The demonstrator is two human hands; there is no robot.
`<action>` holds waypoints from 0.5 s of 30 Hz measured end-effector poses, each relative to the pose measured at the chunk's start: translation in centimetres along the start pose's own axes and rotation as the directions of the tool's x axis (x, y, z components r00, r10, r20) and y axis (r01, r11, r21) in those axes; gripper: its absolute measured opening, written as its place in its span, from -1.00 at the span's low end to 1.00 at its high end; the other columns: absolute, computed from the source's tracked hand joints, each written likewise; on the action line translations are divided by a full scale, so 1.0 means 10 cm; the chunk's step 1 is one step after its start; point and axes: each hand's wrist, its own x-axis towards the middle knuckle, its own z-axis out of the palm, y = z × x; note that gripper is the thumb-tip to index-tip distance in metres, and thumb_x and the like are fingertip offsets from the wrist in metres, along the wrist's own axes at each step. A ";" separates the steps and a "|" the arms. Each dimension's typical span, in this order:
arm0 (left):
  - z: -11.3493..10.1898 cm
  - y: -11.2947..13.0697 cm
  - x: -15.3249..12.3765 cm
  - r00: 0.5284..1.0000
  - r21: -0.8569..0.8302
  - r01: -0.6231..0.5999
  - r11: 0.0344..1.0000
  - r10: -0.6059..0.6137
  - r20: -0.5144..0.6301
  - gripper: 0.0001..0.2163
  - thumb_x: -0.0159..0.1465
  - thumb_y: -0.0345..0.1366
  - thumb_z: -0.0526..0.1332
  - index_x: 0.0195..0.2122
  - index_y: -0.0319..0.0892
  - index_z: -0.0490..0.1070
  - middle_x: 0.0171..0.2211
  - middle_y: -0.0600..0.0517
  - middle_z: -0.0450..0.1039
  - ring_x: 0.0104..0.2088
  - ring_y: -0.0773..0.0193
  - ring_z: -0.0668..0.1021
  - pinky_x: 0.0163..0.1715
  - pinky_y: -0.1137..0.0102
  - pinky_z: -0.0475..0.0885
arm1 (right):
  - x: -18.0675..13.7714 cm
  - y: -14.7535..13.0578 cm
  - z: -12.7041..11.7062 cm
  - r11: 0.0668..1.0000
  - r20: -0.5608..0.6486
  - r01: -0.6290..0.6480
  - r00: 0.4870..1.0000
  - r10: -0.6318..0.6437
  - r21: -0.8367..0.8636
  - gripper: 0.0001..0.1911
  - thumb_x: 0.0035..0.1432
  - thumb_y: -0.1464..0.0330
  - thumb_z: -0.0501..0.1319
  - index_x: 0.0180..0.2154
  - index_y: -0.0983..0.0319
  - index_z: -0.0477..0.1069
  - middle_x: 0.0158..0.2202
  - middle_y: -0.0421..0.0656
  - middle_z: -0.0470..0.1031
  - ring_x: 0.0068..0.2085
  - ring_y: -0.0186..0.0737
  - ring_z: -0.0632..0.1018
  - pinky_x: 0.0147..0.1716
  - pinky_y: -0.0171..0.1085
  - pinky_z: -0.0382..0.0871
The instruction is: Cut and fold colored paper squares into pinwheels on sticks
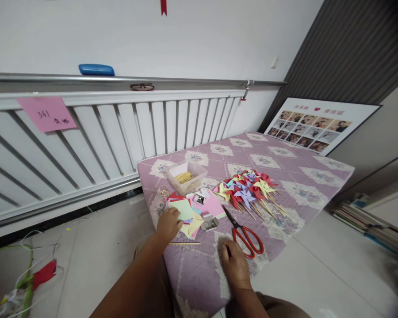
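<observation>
My left hand [169, 224] has its fingers closed at the edge of a pale green paper square [182, 209], which lies on top of a pile of coloured paper. My right hand [235, 263] rests curled on the purple patterned cloth [199, 265]; what its fingers hold, if anything, is hidden. Just beyond it lie large scissors [250, 240] with red handles, blades pointing away. A thin wooden stick [185, 243] is in front of the pile. Several finished paper pinwheels [247, 192] on sticks are heaped to the right, in red, yellow and purple.
Behind the paper stands a clear plastic box [185, 181] holding yellowish sticks, with a small round container [162, 191] beside it. A small grey box [210, 223] sits by the paper. A white radiator [152, 128] runs along the wall; a photo board [313, 126] leans at the back right.
</observation>
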 end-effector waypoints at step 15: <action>-0.09 0.01 0.04 0.999 0.014 -0.034 0.999 0.034 0.026 -0.78 0.29 -0.30 0.06 -0.24 -0.19 0.49 -0.13 -0.10 0.50 -0.07 0.14 0.49 -0.03 0.26 0.30 | 0.00 -0.02 0.00 1.000 -0.020 -0.007 1.000 0.007 0.013 -0.77 0.24 0.30 0.04 -0.31 0.22 0.44 -0.31 -0.01 0.53 -0.24 -0.06 0.54 -0.19 -0.08 0.45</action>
